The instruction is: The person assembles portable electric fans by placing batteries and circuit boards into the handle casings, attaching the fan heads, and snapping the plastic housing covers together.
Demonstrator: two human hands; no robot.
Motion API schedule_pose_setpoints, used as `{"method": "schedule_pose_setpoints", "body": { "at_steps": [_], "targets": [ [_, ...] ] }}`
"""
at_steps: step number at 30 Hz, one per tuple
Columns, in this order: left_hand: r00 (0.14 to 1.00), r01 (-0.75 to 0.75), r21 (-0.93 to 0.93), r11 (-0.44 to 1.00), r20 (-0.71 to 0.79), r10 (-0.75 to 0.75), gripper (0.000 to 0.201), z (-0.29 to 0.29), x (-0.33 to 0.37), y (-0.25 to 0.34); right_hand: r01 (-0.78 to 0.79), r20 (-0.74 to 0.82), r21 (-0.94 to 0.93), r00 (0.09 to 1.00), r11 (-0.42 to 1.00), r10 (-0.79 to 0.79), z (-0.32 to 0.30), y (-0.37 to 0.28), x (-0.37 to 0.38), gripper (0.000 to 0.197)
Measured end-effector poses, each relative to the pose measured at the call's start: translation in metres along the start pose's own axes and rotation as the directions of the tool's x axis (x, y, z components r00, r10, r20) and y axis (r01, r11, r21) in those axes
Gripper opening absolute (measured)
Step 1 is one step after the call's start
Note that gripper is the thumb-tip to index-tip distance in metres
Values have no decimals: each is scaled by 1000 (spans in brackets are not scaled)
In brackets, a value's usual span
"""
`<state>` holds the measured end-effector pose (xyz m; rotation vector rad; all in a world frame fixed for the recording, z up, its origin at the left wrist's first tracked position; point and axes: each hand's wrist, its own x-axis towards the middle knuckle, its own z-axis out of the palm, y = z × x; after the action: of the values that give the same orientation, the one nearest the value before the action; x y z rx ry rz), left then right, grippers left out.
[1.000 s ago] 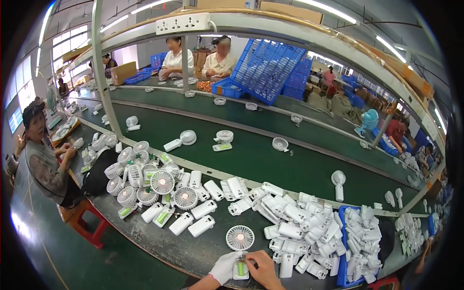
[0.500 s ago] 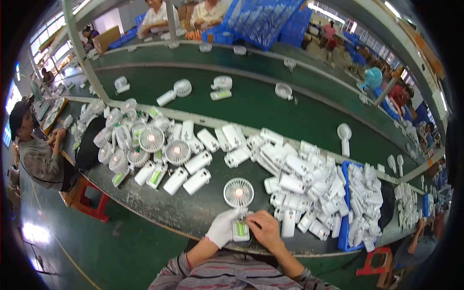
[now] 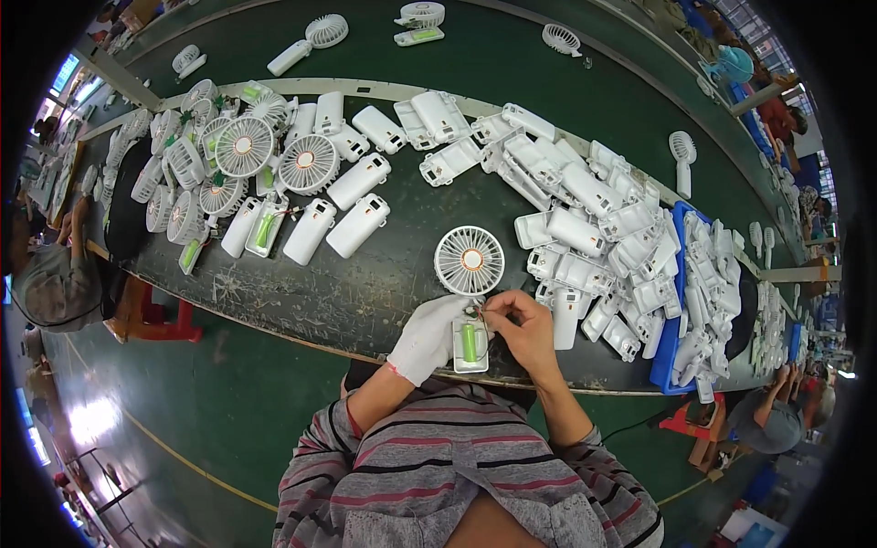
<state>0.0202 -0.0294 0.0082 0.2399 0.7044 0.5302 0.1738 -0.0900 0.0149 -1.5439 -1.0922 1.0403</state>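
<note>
A white handheld fan [image 3: 470,260] lies on the bench in front of me, its round grille pointing away from my body. Its handle shell [image 3: 471,365] is uncovered, and a green battery cell [image 3: 470,342] shows inside. My left hand [image 3: 427,336], in a white glove, is closed on the left side of this handle near the neck. The bare right hand [image 3: 519,327] pinches with thumb and forefinger at the handle's upper right side, beside a thin wire. Whatever sits between those fingertips is too small to make out.
Several fans [image 3: 244,146] and white handle covers [image 3: 358,225] lie at the left. A heap of white shells [image 3: 585,192] stands at the right, beside a blue bin [image 3: 670,356] full of white parts. Beyond the bench runs a green conveyor belt [image 3: 493,64]. Co-workers sit at both sides.
The view has tipped downward, so the bench appears higher in the picture. Both hands stay at the same fan handle; the right fingers have closed to a pinch near its neck.
</note>
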Motion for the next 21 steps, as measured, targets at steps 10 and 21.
{"method": "schedule_pose_setpoints", "body": {
  "at_steps": [10, 21],
  "targets": [
    [1000, 17, -68, 998, 25, -15, 24, -10, 4, -5, 145, 40, -149, 989, 978, -141, -2, -14, 4, 9],
    [999, 43, -85, 995, 8, -43, 22, -5, 4, -3, 357, 60, -349, 931, 866, -360, -4, -21, 4, 12]
  ]
}}
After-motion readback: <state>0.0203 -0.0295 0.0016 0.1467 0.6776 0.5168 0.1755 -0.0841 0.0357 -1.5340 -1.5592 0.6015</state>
